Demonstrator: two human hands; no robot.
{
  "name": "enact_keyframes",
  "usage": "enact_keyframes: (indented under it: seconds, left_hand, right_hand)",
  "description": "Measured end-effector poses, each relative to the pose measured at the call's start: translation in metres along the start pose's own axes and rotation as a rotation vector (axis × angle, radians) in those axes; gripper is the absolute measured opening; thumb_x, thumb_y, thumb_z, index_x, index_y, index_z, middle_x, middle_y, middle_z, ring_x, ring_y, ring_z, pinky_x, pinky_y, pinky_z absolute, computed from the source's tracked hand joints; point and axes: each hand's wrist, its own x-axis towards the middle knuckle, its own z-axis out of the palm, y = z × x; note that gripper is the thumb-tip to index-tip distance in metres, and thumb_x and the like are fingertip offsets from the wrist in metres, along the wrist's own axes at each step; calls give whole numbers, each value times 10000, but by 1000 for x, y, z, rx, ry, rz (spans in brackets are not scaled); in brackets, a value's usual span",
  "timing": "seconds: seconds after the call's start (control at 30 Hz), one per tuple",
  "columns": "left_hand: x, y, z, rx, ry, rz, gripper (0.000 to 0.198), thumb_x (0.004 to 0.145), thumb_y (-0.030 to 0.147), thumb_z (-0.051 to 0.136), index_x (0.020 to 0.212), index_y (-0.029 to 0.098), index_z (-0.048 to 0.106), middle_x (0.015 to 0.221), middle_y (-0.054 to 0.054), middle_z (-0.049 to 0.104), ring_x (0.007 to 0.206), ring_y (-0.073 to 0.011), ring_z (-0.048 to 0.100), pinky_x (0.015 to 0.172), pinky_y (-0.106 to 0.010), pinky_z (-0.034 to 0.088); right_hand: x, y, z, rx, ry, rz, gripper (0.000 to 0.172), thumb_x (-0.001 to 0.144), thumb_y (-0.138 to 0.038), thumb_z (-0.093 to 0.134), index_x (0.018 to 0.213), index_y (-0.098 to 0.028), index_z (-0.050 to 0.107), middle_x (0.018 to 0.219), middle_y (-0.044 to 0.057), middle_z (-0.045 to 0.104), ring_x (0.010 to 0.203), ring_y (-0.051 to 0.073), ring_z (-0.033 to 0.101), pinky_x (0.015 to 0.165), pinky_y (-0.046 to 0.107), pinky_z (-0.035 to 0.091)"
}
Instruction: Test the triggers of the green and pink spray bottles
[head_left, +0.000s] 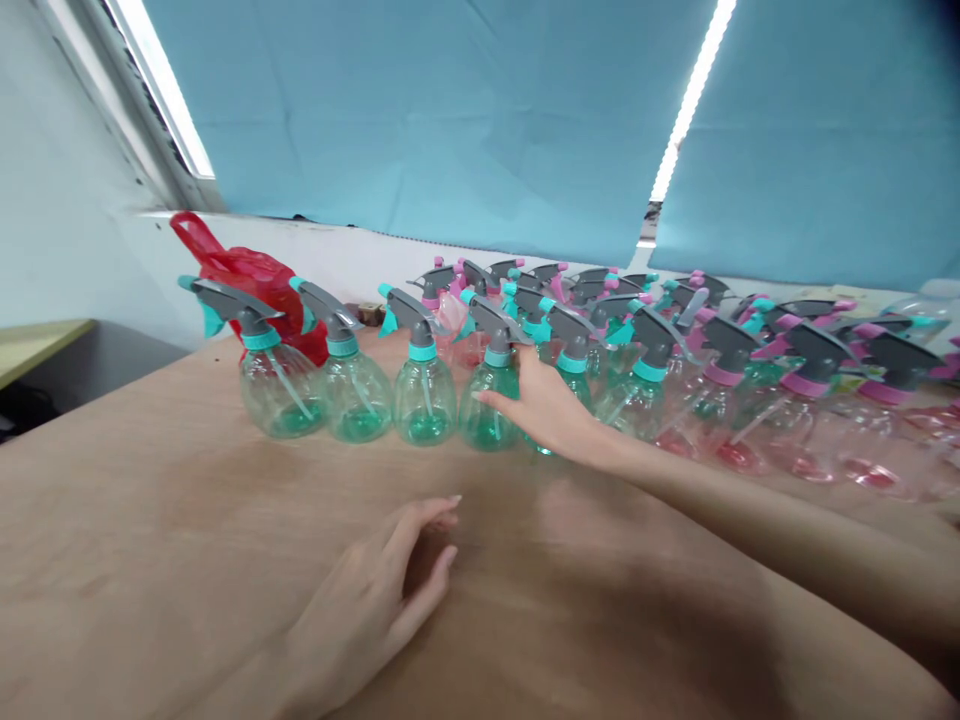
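A front row of clear spray bottles with grey trigger heads stands on the wooden table. My right hand [559, 408] reaches in from the right and grips a green-tinted spray bottle [489, 415] with a turquoise collar. Its thumb lies across the front of the bottle, while the other fingers are largely hidden behind it. Left of it stand a second green spray bottle [424, 405], a third [358, 400] and one more at the row's end. Nearer to me, my left hand [382, 590] hovers low at the table, thumb and fingers curved apart, holding nothing.
Pink-collared spray bottles [799, 430] continue the row to the right, with several more crowded behind. A red plastic bag [255, 275] sits behind the left end. Blue sheeting [465, 130] covers the window at the back. The wooden table [187, 560] stretches toward me.
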Motion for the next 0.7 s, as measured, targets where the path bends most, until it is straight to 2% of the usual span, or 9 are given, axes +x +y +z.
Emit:
enact_keyframes:
  seconds: [0.13,0.2,0.27,0.33,0.37,0.43,0.5,0.6,0.7]
  left_hand:
    - [2,1,-1,-10,-16,-7,368,935,221,470,1280,312,377,1092,4,678,944,-195,694,806,-346,577]
    - [2,0,-2,-12,-22,-26,370,934,230,474,1282,315,379,1095,9,678,949,-196,692,806,-344,578]
    - [1,-1,-1,-8,-27,-41,367,939,239,469,1286,316,375,1100,7,674,966,-199,686,822,-354,573]
    - [0,-2,1,6,-26,-41,358,948,245,459,1289,313,373,1120,-3,665,990,-204,675,848,-372,561]
    - [0,-3,2,15,-18,-37,351,952,249,454,1288,311,375,1136,-9,659,1002,-207,670,859,-380,555]
    - [-1,-5,5,42,-4,-29,338,955,262,450,1285,309,390,1170,-16,645,1023,-216,660,870,-389,547]
    - [-1,-5,6,75,7,-19,321,954,278,458,1271,309,414,1189,-18,637,1030,-225,656,873,-388,543]
    - [2,-3,6,114,-1,19,302,951,284,468,1251,306,434,1193,-23,636,1029,-232,657,869,-388,542]
    - [8,2,6,127,3,61,294,945,274,467,1237,301,444,1165,-22,651,987,-229,675,841,-377,553]
  right_hand:
    - [3,-1,2,-5,-20,31,641,827,-328,573,1355,-82,303,974,140,659,775,250,646,696,380,501]
    - [1,-2,1,-7,-12,26,670,834,-332,577,1372,-47,297,1153,208,618,973,297,639,802,416,505]
    - [-6,-4,0,-20,-10,20,702,848,-354,574,1399,-32,282,1356,245,493,1211,329,527,949,464,455]
    - [-17,-5,-6,-40,-13,19,709,859,-372,572,1419,-49,281,1470,227,376,1331,327,411,1046,497,383]
    - [-24,-5,-10,-43,-19,28,696,859,-377,578,1418,-67,299,1476,212,377,1333,322,414,1054,503,380]
    - [-37,-3,-21,-22,-48,4,551,864,-359,579,1340,-122,431,1371,158,527,1229,289,535,1002,472,449]
    - [-47,1,-36,36,-73,28,381,864,-342,581,1194,-154,543,1128,110,684,1013,234,663,838,393,551]
    - [-55,10,-60,-9,-36,50,175,854,-323,587,957,-191,634,897,52,732,808,199,697,681,337,558]
    - [-55,21,-74,-91,63,100,203,848,-355,588,943,-185,644,919,54,729,762,195,687,688,347,546]
